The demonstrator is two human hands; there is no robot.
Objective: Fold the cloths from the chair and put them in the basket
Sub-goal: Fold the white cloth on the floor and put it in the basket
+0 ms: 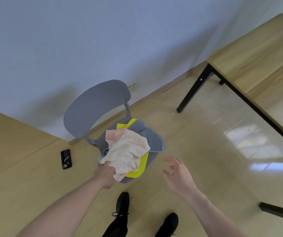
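Observation:
A grey chair (92, 106) stands by the wall with a heap of cloths on its seat. On top lies a cream cloth (128, 151); a pink cloth (114, 135), a yellow cloth (141, 165) and a grey cloth (151, 137) show under it. My left hand (106, 175) grips the near corner of the cream cloth at the seat's front left. My right hand (178, 173) hovers to the right of the chair, fingers spread and holding nothing. No basket is in view.
A wooden table (256, 53) with black legs (193, 89) stands to the right. A black phone (66, 159) lies on the floor left of the chair. A wooden panel (5, 135) is at the left. My black shoes (122, 206) are near the chair.

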